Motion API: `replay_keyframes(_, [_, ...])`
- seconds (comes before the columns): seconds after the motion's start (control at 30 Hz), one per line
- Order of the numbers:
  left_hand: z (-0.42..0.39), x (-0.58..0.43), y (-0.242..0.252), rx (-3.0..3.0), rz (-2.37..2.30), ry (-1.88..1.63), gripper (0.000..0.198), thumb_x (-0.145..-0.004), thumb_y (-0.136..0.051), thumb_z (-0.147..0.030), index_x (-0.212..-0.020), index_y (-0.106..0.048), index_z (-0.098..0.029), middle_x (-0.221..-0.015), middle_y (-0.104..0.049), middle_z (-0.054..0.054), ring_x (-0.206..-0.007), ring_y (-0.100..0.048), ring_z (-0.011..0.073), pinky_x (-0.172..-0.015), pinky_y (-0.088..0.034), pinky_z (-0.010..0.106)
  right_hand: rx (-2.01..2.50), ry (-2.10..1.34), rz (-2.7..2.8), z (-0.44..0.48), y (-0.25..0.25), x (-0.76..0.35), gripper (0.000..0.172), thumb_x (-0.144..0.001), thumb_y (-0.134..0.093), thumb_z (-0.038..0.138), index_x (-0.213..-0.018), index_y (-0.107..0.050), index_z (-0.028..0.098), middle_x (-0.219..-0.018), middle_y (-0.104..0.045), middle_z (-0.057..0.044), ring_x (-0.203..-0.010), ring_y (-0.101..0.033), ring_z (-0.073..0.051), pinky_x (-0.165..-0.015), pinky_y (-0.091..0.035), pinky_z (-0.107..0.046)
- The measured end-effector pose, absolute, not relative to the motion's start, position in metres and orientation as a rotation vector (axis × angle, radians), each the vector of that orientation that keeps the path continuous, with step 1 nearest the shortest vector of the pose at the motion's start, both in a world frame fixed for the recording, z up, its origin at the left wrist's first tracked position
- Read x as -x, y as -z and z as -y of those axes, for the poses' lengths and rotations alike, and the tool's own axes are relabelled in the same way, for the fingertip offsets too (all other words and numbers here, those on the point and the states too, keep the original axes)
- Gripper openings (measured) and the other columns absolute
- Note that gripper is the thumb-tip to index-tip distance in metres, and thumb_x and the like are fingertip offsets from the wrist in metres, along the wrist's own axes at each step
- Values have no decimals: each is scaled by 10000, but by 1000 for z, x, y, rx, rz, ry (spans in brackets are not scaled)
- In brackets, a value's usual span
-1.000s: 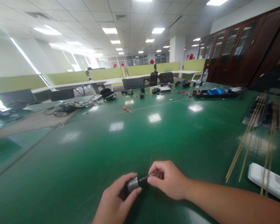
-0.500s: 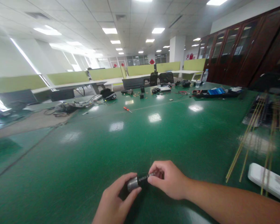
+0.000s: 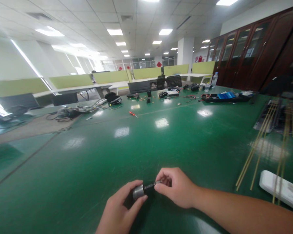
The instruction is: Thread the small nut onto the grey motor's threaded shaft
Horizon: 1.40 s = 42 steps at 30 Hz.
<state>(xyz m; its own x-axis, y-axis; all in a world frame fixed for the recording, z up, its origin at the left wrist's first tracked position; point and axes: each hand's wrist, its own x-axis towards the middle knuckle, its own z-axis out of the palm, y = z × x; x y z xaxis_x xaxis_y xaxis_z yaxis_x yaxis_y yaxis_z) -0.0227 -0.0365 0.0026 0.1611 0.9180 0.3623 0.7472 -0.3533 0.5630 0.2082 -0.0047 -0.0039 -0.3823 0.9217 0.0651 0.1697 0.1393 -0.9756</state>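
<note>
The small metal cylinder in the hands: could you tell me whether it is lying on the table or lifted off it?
Cannot tell: the left hand grips the cylinder sideways, low over the table, hiding any contact.

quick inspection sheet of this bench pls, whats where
surface: green table, glossy, reflecting ceiling lights
job's things: small metal cylinder with a thin shaft
clutter: red screwdriver, thin rods, white flat object, blue-topped tray
grips: left hand holds the cylinder; right hand pinches the shaft tip
cables: tangle at far left
surroundings: green partitions, dark wooden cabinets
</note>
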Motion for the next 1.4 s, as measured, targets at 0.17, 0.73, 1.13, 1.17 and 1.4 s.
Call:
replay_keyframes(0.17, [38, 23, -3, -2189, -1608, -975, 251, -810, -719, -448, -1029, -737, -328, -1003, -773, -37, -903, -747, 194, -848, -606, 265, 1067, -1303, 1687, 4, 4, -208, 97, -801, -681, 251, -815, -665, 156, -643, -565, 24, -600, -500, -113, -573, -387, -228])
replay_keyframes(0.73, [38, 24, -2, -2199, -1625, -964, 252, -815, -714, -455, -1030, -735, -326, -1008, -772, -33, -907, -746, 194, -848, -605, 263, 1064, -1308, 1674, 4, 2, -208, 88, -801, -683, 241, -816, -657, 158, -644, -565, 29, -600, -499, -110, -580, -388, -227])
replay_keyframes(1.13, [37, 24, -4, -2170, -1655, -939, 277, -820, -697, -459, -1034, -747, -289, -1029, -770, 9, -936, -742, 230, -886, -602, 317, 1073, -1283, 1685, 4, -1, -209, 95, -807, -677, 251, -808, -656, 158, -643, -565, 29, -594, -497, -108, -574, -390, -226])
replay_keyframes(1.17, [37, 24, -5, -2164, -1658, -936, 280, -821, -696, -461, -1034, -746, -287, -1033, -769, 13, -937, -741, 233, -890, -601, 325, 1073, -1284, 1683, 4, -1, -209, 94, -808, -678, 251, -806, -655, 159, -642, -566, 29, -593, -498, -108, -574, -390, -227])
replay_keyframes(1.4, [37, 25, -5, -2161, -1657, -935, 275, -822, -692, -469, -1038, -740, -306, -1031, -769, -3, -934, -740, 226, -870, -607, 316, 1073, -1281, 1675, 5, 1, -210, 92, -811, -680, 247, -807, -654, 159, -645, -564, 29, -591, -495, -106, -573, -387, -228])
